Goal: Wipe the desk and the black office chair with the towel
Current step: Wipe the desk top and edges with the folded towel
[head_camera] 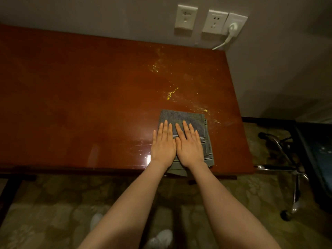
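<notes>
The left hand (163, 148) and right hand (189, 150) lie flat, side by side, on the folded grey towel (181, 116), fingers (165, 126) straight and close together. The towel sits near the front right edge of the red-brown surface (80, 96). Yellow smears (171, 94) streak the surface just beyond it, and the office chair (280, 167) stands to the right.

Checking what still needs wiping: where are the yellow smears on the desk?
In the head view the yellow smears streak the right half of the desk, from just past the towel back toward the wall sockets.
</notes>
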Motion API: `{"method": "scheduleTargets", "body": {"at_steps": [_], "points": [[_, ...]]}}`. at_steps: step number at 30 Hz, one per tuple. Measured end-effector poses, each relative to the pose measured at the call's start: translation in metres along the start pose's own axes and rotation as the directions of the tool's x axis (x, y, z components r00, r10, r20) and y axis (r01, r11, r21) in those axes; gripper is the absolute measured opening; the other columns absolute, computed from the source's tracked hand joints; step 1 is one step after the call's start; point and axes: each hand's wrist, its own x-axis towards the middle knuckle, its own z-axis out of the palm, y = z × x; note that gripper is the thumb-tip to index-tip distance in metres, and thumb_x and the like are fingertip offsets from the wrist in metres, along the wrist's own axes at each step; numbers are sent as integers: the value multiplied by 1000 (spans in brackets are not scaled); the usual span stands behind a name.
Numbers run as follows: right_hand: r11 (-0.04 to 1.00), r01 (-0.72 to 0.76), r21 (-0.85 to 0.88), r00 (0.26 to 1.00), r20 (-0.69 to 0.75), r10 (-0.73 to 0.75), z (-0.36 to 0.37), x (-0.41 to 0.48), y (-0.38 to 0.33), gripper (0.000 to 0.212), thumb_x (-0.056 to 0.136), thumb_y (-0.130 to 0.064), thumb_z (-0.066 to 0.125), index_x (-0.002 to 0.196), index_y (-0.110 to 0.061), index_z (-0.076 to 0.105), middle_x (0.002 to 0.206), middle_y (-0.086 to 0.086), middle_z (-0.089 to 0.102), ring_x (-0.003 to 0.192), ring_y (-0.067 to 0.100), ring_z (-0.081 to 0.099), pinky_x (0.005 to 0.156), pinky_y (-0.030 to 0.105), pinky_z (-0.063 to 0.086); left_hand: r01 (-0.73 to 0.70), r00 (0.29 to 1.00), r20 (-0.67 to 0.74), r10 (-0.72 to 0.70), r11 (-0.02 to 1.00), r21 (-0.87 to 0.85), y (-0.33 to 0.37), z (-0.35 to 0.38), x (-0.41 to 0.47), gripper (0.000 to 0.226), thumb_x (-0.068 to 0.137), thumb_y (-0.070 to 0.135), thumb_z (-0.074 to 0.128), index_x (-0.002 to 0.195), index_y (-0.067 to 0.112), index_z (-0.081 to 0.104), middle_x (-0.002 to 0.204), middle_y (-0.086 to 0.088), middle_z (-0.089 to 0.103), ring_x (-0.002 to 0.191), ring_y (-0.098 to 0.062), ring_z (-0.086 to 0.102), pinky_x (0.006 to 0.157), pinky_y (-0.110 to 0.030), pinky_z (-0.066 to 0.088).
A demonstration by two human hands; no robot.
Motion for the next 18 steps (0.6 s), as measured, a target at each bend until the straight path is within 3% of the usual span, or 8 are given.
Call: {"method": "scheduleTargets", "body": {"at_steps": [3,6,9,12,15,18], "points": [[999,-35,9,999,33,34,-5,0,23,52,103,-36,16,151,-26,-2,158,0,-13,145,16,-15,115,33,-11,-34,998,45,34,999,-2,21,1,9,55,103,28,11,148,8,-14,155,-8,-22,144,-21,-20,115,-37,-12],[991,-15,131,994,105,1,-11,4,30,53,103,-36,21,151,-26,0,158,-1,-13,145,16,-14,115,33,-11,-56,991,122,59,998,-32,22,-5,13,56,104,29,13,148,9,-13,155,-8,-22,144,-21,-19,116,-37,-10],[948,-89,305,995,-26,101,-20,0,33,62,97,-33,47,150,-19,18,159,4,3,146,21,4,117,36,8,-100,981,162,108,993,-55,15,-16,13,58,103,30,22,150,10,-6,156,-10,-19,145,-23,-15,117,-37,-6],[858,-341,383,879,-192,436,-28,-11,30,70,89,-35,62,146,-14,27,155,11,18,142,28,17,113,41,19,-10,998,66,24,981,-195,11,-24,4,60,100,30,41,150,14,13,158,-13,-2,146,-28,3,117,-38,10],[684,-536,496,756,-78,650,-35,-9,25,80,84,-35,68,145,-10,23,147,15,32,135,33,30,107,44,27,81,997,20,-79,938,-337,11,-28,2,53,94,28,54,141,15,32,144,-14,29,132,-29,30,104,-38,34],[574,-565,593,713,0,701,-42,0,24,72,84,-23,70,141,-7,30,136,19,47,124,36,46,99,44,40,73,997,22,-70,928,-364,12,-36,7,45,90,23,61,129,14,40,129,-12,39,121,-28,39,99,-35,35]]}}
